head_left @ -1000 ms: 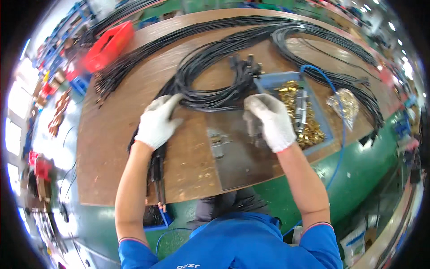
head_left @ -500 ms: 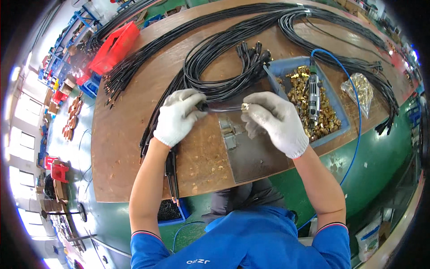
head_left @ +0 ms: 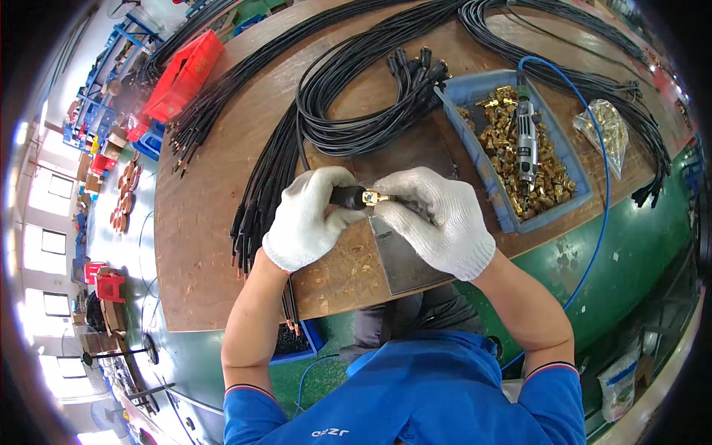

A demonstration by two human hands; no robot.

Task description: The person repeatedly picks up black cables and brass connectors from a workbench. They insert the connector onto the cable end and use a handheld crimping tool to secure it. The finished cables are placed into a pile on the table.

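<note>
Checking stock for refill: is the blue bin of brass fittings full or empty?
Partly full. The blue bin holds a heap of brass fittings with a grey power tool lying on top; bare bin floor shows at its far-left end.

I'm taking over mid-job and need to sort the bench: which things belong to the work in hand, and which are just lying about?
In hand:
- left hand gripping a black cable end
- right hand at the brass fitting
- blue tray of brass fittings
- black cable bundle

Lying about:
- grey power tool in the tray
- clear bag of fittings
- red crate
- blue hose
</note>
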